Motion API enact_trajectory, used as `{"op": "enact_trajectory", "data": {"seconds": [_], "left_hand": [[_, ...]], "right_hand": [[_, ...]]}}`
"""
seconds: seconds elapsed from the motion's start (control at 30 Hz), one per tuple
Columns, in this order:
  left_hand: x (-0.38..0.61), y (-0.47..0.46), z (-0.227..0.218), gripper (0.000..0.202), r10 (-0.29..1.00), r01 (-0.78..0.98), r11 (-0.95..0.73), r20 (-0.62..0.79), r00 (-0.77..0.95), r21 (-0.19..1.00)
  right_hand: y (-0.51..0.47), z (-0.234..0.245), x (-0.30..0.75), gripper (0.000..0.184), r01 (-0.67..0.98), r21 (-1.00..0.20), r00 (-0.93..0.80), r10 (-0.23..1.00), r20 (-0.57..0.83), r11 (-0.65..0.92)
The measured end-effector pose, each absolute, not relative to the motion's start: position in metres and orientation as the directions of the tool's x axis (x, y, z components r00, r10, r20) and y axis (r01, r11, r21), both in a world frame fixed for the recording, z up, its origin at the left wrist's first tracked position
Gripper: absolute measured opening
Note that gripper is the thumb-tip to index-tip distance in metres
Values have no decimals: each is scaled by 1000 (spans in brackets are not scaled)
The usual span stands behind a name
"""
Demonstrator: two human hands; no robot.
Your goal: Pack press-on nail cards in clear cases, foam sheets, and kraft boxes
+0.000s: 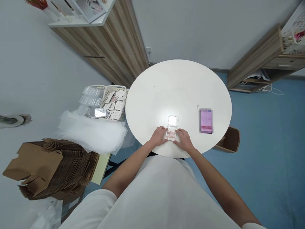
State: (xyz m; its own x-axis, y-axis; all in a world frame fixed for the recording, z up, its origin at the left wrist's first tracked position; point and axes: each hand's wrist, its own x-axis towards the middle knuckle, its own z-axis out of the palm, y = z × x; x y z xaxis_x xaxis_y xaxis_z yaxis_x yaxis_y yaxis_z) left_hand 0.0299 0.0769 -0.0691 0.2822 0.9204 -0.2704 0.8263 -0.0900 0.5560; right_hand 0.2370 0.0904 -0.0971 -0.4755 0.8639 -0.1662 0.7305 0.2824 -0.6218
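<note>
A small clear plastic case (173,121) lies near the front edge of the white table, its lid raised and tipped back. Two rows of pink press-on nails (171,135) fill its base. My left hand (158,136) grips the left side of the case, thumb near the front corner and fingers at the back corner. On the opposite side my right hand (184,140) holds it the same way, thumb and fingers bent around the edge. Both wrists rest by the table's front edge. The hands cover the outer sides of the case.
The round white table (176,82) bears a blurred pink-purple phone-like item (206,121) at right. To the left stand a basket of cards (116,103), stacked clear cases (91,97), white plastic bags (92,132) and folded cardboard boxes (71,168). An open carton (232,139) sits below right.
</note>
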Motion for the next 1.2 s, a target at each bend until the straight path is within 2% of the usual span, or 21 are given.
{"op": "enact_trajectory", "data": {"seconds": [0.2, 0.53, 0.77, 0.97, 1.07, 1.2], "left_hand": [[35, 93, -77, 61, 907, 886, -77, -337, 253, 457], [38, 100, -83, 57, 877, 912, -90, -402, 263, 400], [37, 97, -82, 58, 884, 880, -57, -386, 264, 472], [32, 93, -83, 70, 885, 826, 11, -390, 254, 564], [29, 90, -85, 72, 887, 747, 111, -404, 223, 655], [29, 87, -90, 63, 860, 600, 337, -497, 117, 726]], "right_hand": [[102, -102, 234, 60, 784, -555, -447, 874, -193, 278], [105, -109, 230, 60, 824, -507, -413, 881, -230, 253], [105, -109, 231, 60, 806, -542, -412, 884, -222, 239], [104, -104, 233, 66, 777, -598, -404, 885, -232, 198], [103, -102, 234, 69, 745, -659, -361, 893, -268, 104], [101, -100, 232, 63, 655, -741, -260, 876, -408, -151]]}}
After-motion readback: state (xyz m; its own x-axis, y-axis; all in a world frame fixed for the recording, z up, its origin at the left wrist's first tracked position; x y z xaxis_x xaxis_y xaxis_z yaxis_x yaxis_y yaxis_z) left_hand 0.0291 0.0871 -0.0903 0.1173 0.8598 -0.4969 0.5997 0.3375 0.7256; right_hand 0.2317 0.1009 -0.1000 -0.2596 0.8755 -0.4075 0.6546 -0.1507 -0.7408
